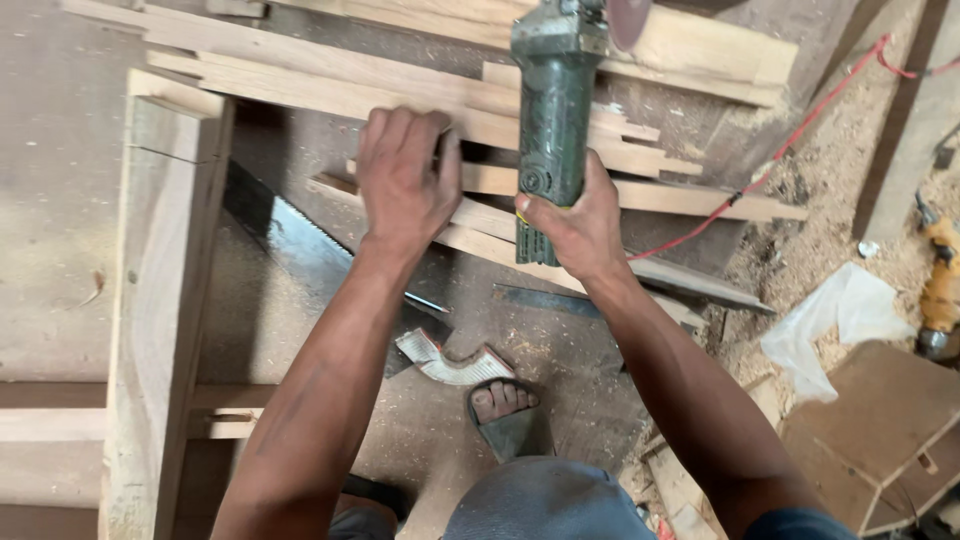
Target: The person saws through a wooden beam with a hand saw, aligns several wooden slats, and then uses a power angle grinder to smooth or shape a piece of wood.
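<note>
A: The green angle grinder (553,110) is hovering over the wooden strips (560,150), the right hand (575,225) closing its grip around the body.

B: The left hand (405,180) is pressing a strip flat, fingers near the disc (628,20); a slip risks contact. The red cable (790,145) may snag.

Your left hand (405,180) rests on the wood strips (560,140) at upper centre, the angle grinder (553,110) just right, the handsaw (300,245) lower left
</note>
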